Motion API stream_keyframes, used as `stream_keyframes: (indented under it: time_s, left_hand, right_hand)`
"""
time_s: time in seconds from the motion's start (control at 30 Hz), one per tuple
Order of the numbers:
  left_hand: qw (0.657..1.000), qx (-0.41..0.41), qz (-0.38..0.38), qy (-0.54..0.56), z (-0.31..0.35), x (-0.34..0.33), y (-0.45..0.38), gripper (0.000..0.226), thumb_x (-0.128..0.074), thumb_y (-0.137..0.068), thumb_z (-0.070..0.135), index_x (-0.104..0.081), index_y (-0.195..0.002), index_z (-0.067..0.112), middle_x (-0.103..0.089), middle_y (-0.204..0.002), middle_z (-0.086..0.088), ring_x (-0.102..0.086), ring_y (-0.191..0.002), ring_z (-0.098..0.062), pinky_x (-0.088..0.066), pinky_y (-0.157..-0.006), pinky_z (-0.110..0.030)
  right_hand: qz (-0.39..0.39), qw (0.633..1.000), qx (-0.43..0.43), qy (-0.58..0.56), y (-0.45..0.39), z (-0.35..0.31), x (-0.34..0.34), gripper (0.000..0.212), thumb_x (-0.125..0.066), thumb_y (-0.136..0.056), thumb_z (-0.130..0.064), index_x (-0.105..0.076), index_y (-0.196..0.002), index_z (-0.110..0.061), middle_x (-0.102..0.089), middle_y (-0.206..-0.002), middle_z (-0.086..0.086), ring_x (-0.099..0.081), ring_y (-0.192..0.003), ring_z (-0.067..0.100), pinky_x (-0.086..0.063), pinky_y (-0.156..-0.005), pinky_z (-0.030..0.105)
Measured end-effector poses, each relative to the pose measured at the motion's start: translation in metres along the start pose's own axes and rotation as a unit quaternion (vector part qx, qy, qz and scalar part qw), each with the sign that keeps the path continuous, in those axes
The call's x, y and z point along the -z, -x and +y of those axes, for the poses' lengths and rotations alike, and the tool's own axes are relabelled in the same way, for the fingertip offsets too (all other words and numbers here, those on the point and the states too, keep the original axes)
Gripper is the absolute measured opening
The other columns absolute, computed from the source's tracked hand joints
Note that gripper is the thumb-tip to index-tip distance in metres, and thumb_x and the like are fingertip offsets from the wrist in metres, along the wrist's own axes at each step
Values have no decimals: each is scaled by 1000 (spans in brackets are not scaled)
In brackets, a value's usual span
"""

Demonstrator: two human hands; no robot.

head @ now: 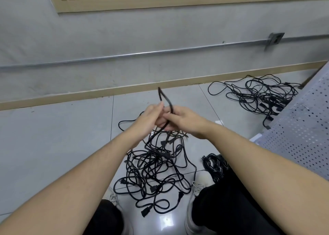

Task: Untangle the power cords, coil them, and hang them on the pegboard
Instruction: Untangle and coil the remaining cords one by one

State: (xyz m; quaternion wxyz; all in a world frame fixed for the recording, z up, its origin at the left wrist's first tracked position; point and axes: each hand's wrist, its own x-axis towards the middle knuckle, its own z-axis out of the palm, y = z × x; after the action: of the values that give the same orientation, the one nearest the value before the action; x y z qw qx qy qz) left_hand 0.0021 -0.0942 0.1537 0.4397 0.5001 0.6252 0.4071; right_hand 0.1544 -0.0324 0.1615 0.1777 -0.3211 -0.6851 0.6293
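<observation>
Both hands meet in the middle of the view, raised above the floor, and both grip the same black power cord (166, 101). The left hand (148, 117) has its fingers curled around the cord from the left, and the right hand (179, 119) pinches and wraps it from the right, so the two hands touch each other. A narrow folded loop of the cord sticks up above the hands, and the rest of it drops down between the wrists into a tangled pile of black power cords (156, 170) lying on the grey tiled floor (53, 137) just in front of the person's shoes. Several plugs show among the loops of that pile. A second tangled pile of cords (260, 94) lies well apart, farther right near the baseboard of the wall. A tighter bundle of black cord (213, 165) rests on the floor beside the right knee. At the right edge stands a grey perforated panel (299, 126), tilted across the corner of the view.
</observation>
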Motion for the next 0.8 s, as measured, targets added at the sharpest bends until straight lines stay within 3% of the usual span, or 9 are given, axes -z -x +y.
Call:
stream_keyframes:
  time_s: [0.1,0.23,0.3,0.37,0.43,0.5,0.63,0.7,0.8]
  left_hand:
    - [992,50,-50,-109,-16,5,7,72,-34,-89,85,-60,-131,32,-71,-125,10,-62,-121,-7,-44,-107,-39]
    - [996,54,-51,-58,-18,11,9,42,-47,-105,50,-66,-93,14,-78,-82,-6,-73,-89,-21,-52,-99,-46]
    - [998,31,-41,-24,-14,15,10,40,-47,-108,40,-60,-81,12,-65,-60,-4,-67,-69,-27,-54,-92,-48]
    - [999,16,-35,2,-9,16,10,39,-44,-109,35,-52,-77,14,-42,-54,4,-46,-53,-17,-52,-74,-41]
    - [1000,6,-17,20,0,14,10,37,-44,-109,34,-48,-77,16,-31,-57,9,-31,-51,-10,-39,-56,-26]
    - [1000,-7,17,23,8,14,9,38,-46,-108,36,-49,-75,17,-31,-57,12,-27,-51,-8,-28,-49,-20]
    - [999,-29,16,3,13,15,9,41,-48,-107,39,-55,-68,27,-32,-55,11,-25,-50,-9,-24,-47,-21]
    - [999,-30,15,5,15,14,10,41,-48,-107,38,-57,-67,29,-32,-55,11,-25,-49,-9,-22,-45,-22]
    - [999,-40,27,26,19,12,10,42,-48,-107,38,-59,-67,31,-34,-53,13,-25,-48,-9,-21,-43,-22]
  right_hand:
    - [58,985,-5,-161,-1,-3,11,22,-41,-108,-5,-62,-108,-13,-76,-94,10,-74,-86,17,-61,-84,26]
    - [109,947,-12,-302,-3,-3,25,22,-38,-109,-6,-59,-115,-10,-78,-93,12,-76,-92,26,-62,-84,32]
    - [142,923,-18,-356,-4,-4,33,22,-39,-109,-7,-57,-120,-8,-78,-96,14,-76,-90,28,-63,-77,31]
    - [171,915,-53,-360,-5,-1,40,23,-43,-108,-10,-57,-126,-4,-78,-95,15,-77,-86,30,-63,-71,31]
    - [183,936,-134,-269,0,3,42,28,-52,-106,-22,-60,-123,-1,-78,-87,13,-76,-78,30,-64,-65,34]
    - [165,964,-208,-33,5,8,42,44,-55,-102,-46,-67,-104,-4,-73,-72,6,-68,-61,22,-59,-55,31]
    - [226,875,-168,393,4,0,46,53,-56,-88,-71,-54,-73,-20,-64,-73,-2,-60,-73,21,-43,-64,31]
    - [260,871,-34,415,2,-4,44,40,-60,-91,-60,-53,-77,-23,-64,-81,-6,-60,-85,21,-42,-71,32]
    - [125,958,57,254,1,0,30,19,-58,-100,-45,-63,-98,-27,-69,-91,-8,-65,-92,17,-50,-87,33]
